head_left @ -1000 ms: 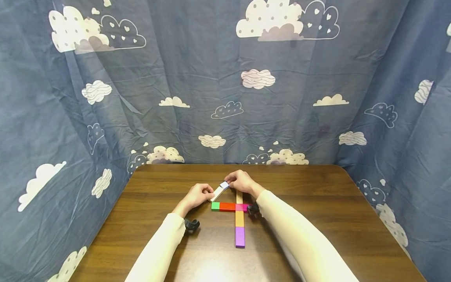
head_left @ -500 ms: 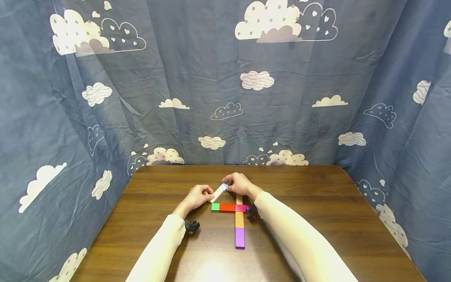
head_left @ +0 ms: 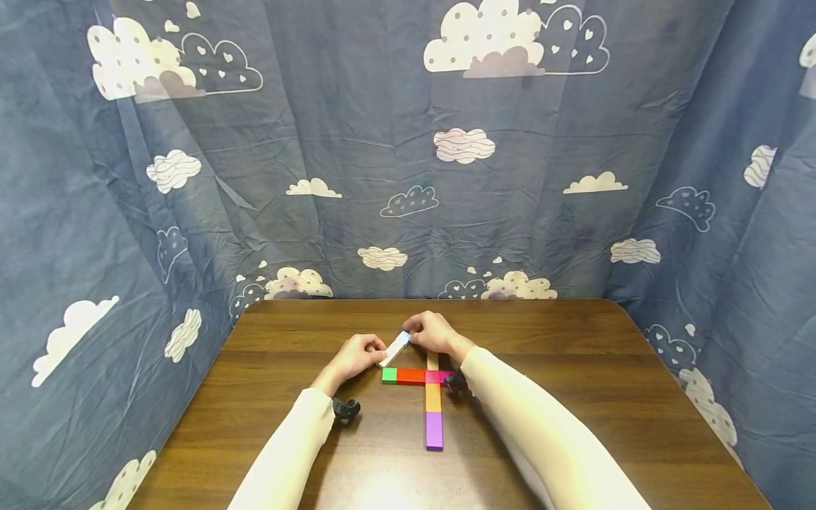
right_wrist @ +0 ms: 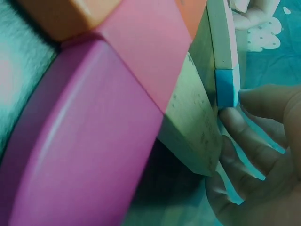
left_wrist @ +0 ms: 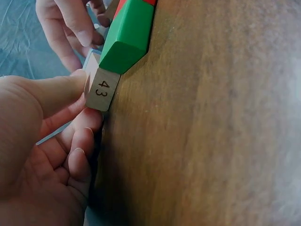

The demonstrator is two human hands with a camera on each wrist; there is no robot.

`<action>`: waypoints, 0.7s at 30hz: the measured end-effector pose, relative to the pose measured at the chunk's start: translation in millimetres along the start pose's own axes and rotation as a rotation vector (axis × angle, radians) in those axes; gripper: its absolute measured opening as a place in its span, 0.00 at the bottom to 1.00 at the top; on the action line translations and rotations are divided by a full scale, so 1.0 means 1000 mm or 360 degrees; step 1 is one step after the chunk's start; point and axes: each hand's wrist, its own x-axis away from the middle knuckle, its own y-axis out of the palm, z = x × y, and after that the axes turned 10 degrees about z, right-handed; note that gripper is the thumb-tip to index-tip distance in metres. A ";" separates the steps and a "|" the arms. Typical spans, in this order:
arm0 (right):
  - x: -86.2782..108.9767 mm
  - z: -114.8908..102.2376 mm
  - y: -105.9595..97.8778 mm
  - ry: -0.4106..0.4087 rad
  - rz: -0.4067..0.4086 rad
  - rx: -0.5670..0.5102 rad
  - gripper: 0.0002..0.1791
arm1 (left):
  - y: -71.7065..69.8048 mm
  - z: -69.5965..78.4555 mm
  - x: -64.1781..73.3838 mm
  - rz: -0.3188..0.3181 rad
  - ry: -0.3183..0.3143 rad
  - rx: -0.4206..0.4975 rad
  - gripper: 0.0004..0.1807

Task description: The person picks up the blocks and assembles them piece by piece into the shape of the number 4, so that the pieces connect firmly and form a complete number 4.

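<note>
A long white-topped wooden block (head_left: 394, 352) lies slanted on the table, its bare end marked "43" in the left wrist view. My left hand (head_left: 358, 354) pinches that near end between thumb and fingers. A small light blue block (right_wrist: 225, 88) sits flush against the far end, and my right hand (head_left: 433, 333) pinches it. Close to the white block's near end is a green block (left_wrist: 127, 40). It continues into a red block (head_left: 411, 376), a pink block (head_left: 433, 377) and a magenta block (right_wrist: 89, 136), partly hidden by the right wrist in the head view.
An orange block (head_left: 433, 397) and a purple block (head_left: 434, 431) run toward me from the pink one. Beyond it a pale wooden block (right_wrist: 193, 113) extends under my right hand. The wooden table (head_left: 542, 326) ends at a cloud-print curtain (head_left: 357, 142).
The light blue block, earlier turned at an angle to the white block, now lines up with its end. My right hand shifted slightly toward me with it; the left hand barely moved.
</note>
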 end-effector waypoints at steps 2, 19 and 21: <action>0.000 -0.002 -0.003 0.0007 -0.0019 0.0005 0.16 | -0.001 -0.001 0.000 0.0006 -0.0014 0.0010 0.06; 0.009 -0.024 -0.038 -0.0128 0.0036 0.0237 0.18 | -0.008 -0.007 0.000 0.0085 -0.0084 0.0150 0.09; 0.013 -0.027 -0.042 -0.0162 0.0069 0.0244 0.19 | -0.008 -0.007 0.002 0.0100 -0.0109 0.0167 0.09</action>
